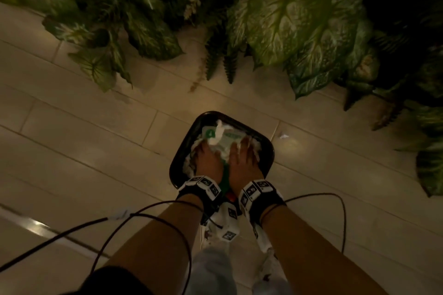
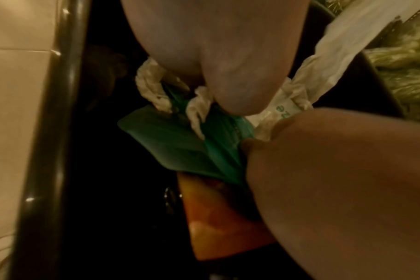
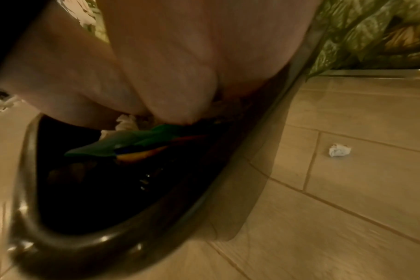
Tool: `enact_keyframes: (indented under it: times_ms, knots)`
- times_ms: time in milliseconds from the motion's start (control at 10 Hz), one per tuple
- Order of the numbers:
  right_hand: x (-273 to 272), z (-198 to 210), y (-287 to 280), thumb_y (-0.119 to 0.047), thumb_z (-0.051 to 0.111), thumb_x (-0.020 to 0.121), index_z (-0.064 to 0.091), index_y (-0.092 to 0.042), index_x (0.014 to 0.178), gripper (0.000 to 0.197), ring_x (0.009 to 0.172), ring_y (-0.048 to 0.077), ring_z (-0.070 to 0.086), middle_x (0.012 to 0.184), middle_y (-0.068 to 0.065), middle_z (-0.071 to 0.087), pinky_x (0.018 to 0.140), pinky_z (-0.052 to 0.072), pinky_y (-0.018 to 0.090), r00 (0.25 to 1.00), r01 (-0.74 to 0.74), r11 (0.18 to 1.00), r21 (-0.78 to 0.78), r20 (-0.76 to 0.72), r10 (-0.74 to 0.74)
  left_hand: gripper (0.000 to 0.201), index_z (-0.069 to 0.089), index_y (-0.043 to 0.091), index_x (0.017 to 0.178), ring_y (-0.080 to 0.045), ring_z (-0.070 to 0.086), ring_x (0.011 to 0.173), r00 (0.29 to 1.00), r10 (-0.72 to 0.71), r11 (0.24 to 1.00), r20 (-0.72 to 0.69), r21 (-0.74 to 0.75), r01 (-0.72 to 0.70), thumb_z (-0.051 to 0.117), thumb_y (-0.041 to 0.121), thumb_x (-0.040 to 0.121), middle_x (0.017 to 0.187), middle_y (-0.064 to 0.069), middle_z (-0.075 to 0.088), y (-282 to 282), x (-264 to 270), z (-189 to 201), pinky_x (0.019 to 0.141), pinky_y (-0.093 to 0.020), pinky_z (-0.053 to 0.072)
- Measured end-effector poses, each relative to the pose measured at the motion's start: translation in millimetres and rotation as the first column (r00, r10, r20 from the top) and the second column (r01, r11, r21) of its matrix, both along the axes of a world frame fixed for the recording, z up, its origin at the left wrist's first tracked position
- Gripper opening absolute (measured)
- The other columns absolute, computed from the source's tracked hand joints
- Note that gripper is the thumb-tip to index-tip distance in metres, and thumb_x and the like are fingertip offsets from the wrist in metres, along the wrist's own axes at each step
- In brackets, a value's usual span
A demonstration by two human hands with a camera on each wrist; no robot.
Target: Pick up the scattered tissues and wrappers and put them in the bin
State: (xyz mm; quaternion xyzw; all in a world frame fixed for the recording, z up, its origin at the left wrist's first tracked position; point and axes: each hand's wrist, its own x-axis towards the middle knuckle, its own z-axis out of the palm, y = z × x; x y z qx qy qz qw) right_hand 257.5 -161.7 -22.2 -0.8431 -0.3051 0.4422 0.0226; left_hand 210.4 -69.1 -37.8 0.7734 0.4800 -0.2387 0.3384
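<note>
Both my hands hold one bundle of white tissues (image 1: 219,139) and wrappers right over the open black bin (image 1: 180,148). My left hand (image 1: 205,154) grips the bundle's left side and my right hand (image 1: 242,151) grips its right side. In the left wrist view, crumpled tissues (image 2: 151,85) are squeezed between the hands, with a green wrapper (image 2: 170,145) and an orange wrapper (image 2: 216,217) hanging below into the bin's dark inside. The right wrist view shows the green wrapper (image 3: 122,144) just inside the bin rim (image 3: 60,244). One small crumpled tissue (image 1: 284,136) lies on the floor to the right of the bin.
Beige floor tiles (image 1: 84,127) surround the bin. Large leafy plants (image 1: 287,19) line the far side and the right. Wrist-camera cables (image 1: 148,213) loop over the floor near my legs. The small tissue (image 3: 339,150) sits a short way from the bin wall.
</note>
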Motion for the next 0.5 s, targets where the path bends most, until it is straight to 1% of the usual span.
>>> enact_keyframes:
  times_ms: [100,200,300,400,500]
  knots:
    - [4,-6,3,-0.036,0.03,0.098,-0.016,-0.008,0.146,0.072,0.143,0.042,-0.005,0.152,0.025,-0.023,0.118,0.003,0.05,0.999,0.028,0.998,-0.064,-0.035,-0.031,0.062,0.012,0.009,0.148,-0.034,0.021,0.142,0.99,-0.137,0.99,0.024,-0.033,0.138,0.037,0.033,0.097,0.155,-0.018,0.019,6,-2,-9,0.119,-0.044,0.014]
    - [8,5,5,-0.037,0.033,0.097,-0.012,-0.009,0.147,0.073,0.143,0.042,-0.002,0.153,0.025,-0.019,0.118,0.006,0.051,0.999,-0.011,0.997,-0.082,-0.043,0.008,0.054,0.028,0.005,0.143,-0.036,0.035,0.133,0.988,-0.151,0.984,0.01,-0.093,0.152,0.037,0.03,0.097,0.148,-0.019,0.036,10,-2,-2,0.115,-0.047,0.024]
    - [15,31,6,-0.037,0.048,0.09,-0.004,-0.015,0.148,0.081,0.142,0.041,0.01,0.156,0.023,-0.004,0.116,0.018,0.053,1.0,0.012,1.0,-0.009,-0.011,-0.013,0.053,0.047,0.006,0.13,-0.037,0.051,0.116,0.995,-0.089,0.991,0.034,-0.095,0.092,0.043,0.036,0.086,0.13,-0.019,0.054,14,-9,12,0.102,-0.046,0.042]
    - [22,56,4,-0.029,0.05,0.088,-0.004,-0.02,0.149,0.082,0.142,0.038,0.015,0.157,0.017,0.001,0.115,0.024,0.05,0.994,0.098,0.991,0.094,-0.053,-0.093,0.051,0.048,0.007,0.127,-0.038,0.054,0.113,0.991,0.041,0.994,0.127,-0.104,-0.028,0.045,0.037,0.086,0.125,-0.02,0.057,16,-17,30,0.097,-0.05,0.047]
    - [23,74,-2,-0.025,0.05,0.088,-0.006,-0.022,0.149,0.082,0.142,0.036,0.018,0.158,0.013,0.0,0.113,0.029,0.048,0.986,0.159,0.975,0.155,-0.076,-0.148,0.053,0.043,0.012,0.135,-0.034,0.05,0.123,0.98,0.097,0.992,0.176,-0.102,-0.08,0.051,0.037,0.088,0.135,-0.012,0.051,19,-28,47,0.1,-0.048,0.046]
